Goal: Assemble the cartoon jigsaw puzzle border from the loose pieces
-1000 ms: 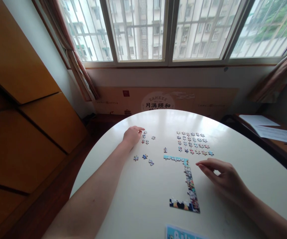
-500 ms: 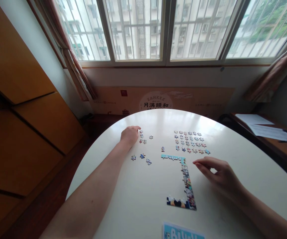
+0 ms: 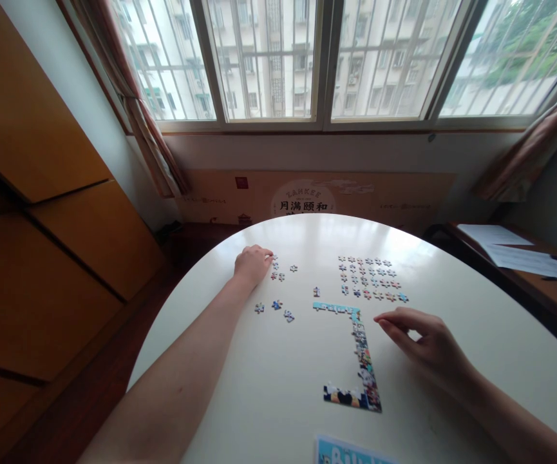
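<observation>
My left hand (image 3: 253, 264) reaches to the far left of the white table (image 3: 268, 399), thumb and forefinger closed at the top jigsaw piece of a small cluster (image 3: 278, 276). The fingers partly hide that piece. My right hand (image 3: 420, 332) hovers or rests right of the joined puzzle border (image 3: 366, 367), its thumb and forefinger pinched together with nothing visible between them. The border has a light-blue top strip, a colourful right side and a dark bottom strip. A single piece (image 3: 317, 292) lies just above the top strip.
Loose pieces in rows (image 3: 365, 277) lie beyond the border. Several scattered pieces (image 3: 277, 305) lie nearer my left forearm. At the near edge is a light-blue printed card or box (image 3: 350, 451), partly cut off. A wooden desk with papers (image 3: 532, 258) stands at right.
My left forefinger has come down and closed with the thumb at the top piece of the left cluster. My right hand keeps its place and pinch. The view has shifted slightly.
</observation>
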Demonstrator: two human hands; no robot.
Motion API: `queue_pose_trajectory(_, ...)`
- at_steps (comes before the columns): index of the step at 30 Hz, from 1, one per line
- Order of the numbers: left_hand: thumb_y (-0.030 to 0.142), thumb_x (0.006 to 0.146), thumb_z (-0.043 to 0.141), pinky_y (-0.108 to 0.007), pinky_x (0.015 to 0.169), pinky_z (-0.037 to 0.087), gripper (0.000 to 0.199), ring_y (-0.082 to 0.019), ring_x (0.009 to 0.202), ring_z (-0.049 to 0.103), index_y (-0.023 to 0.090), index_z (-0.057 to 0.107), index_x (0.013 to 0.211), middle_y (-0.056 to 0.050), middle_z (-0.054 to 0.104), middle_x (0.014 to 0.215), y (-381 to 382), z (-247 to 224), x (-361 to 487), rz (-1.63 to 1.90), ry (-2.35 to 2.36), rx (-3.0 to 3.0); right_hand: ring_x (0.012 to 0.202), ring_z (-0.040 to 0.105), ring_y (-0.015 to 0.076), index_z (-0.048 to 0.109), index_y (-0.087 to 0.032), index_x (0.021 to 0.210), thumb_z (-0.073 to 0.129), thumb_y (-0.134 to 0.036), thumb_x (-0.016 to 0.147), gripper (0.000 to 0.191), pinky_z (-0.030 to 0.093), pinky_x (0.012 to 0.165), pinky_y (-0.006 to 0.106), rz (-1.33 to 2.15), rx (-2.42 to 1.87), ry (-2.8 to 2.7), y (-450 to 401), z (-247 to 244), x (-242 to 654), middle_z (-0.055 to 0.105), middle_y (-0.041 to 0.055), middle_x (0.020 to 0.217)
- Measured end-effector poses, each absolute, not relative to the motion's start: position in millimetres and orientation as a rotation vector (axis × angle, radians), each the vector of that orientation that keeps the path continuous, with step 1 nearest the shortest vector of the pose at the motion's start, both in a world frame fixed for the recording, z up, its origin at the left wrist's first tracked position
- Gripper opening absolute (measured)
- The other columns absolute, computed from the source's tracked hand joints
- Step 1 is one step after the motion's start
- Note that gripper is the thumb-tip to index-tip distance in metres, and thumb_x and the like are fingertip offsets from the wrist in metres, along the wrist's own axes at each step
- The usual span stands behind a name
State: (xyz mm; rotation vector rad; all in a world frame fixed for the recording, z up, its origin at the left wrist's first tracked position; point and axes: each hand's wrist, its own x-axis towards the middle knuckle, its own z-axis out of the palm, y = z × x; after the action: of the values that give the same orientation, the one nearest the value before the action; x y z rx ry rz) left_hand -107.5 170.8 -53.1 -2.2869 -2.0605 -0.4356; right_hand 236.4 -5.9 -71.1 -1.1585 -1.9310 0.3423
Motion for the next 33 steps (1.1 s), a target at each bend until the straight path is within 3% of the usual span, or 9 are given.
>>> queue_pose_trajectory(6,0.031,0.092,0.056,-0.036,0.094,0.051,0.025,-0.027,0.109,0.062,0.029,0.078,0.103,-0.005,0.070,0.116,172.9,-53.8,-109.2,-0.507,-2.129,-2.251,0.064,0.065,0.0178,0.076,-0.020,0.089,0.059,-0.032,0.095,0.022,0.049,0.049,0.028,0.346,-1.162,-1.929,-7.1,-70.0,235.2,0.073,0.0072,0.077)
queue_pose_trajectory(12,0.021,0.092,0.054,-0.031,0.096,0.052,0.034,-0.022,0.108,0.064,0.029,0.073,0.119,-0.003,0.069,0.120,173.3,-55.6,-107.4,-0.594,-2.116,-2.256,0.064,0.065,0.0176,0.076,-0.021,0.090,0.059,-0.033,0.095,0.021,0.049,0.049,0.028,0.363,-1.153,-1.943,-7.5,-70.0,235.5,0.073,0.0071,0.077)
queue_pose_trajectory(18,0.023,0.090,0.059,-0.029,0.093,0.052,0.025,-0.021,0.103,0.065,0.033,0.080,0.096,-0.001,0.071,0.113,175.2,-54.3,-109.7,-0.572,-2.027,-2.358,0.061,0.063,0.0160,0.076,-0.020,0.091,0.059,-0.031,0.095,0.021,0.048,0.049,0.028,0.359,-1.142,-1.942,-8.1,-70.9,235.1,0.073,0.0069,0.077)
queue_pose_trajectory(24,0.018,0.085,0.060,-0.030,0.088,0.053,0.024,-0.022,0.099,0.066,0.030,0.080,0.088,-0.001,0.073,0.108,179.6,-54.3,-118.6,-0.554,-2.154,-2.278,0.066,0.065,0.0175,0.076,-0.020,0.088,0.060,-0.032,0.094,0.020,0.049,0.052,0.029,0.372,-1.172,-1.917,-10.3,-68.7,236.9,0.074,0.0075,0.079)
queue_pose_trajectory(29,0.027,0.090,0.057,-0.033,0.090,0.053,0.026,-0.024,0.102,0.066,0.027,0.077,0.106,-0.004,0.075,0.109,178.8,-52.4,-112.0,-0.551,-2.224,-2.202,0.066,0.066,0.0168,0.076,-0.020,0.087,0.060,-0.031,0.093,0.020,0.049,0.053,0.028,0.401,-1.174,-1.897,-10.9,-65.5,236.6,0.075,0.0073,0.080)
queue_pose_trajectory(33,0.039,0.085,0.066,-0.037,0.090,0.053,0.026,-0.028,0.104,0.065,0.024,0.079,0.102,-0.008,0.075,0.110,177.0,-49.2,-106.0,-0.503,-2.263,-2.170,0.062,0.063,0.0147,0.076,-0.019,0.088,0.060,-0.030,0.093,0.020,0.050,0.053,0.028,0.403,-1.161,-1.902,-11.6,-63.6,235.7,0.074,0.0066,0.079)
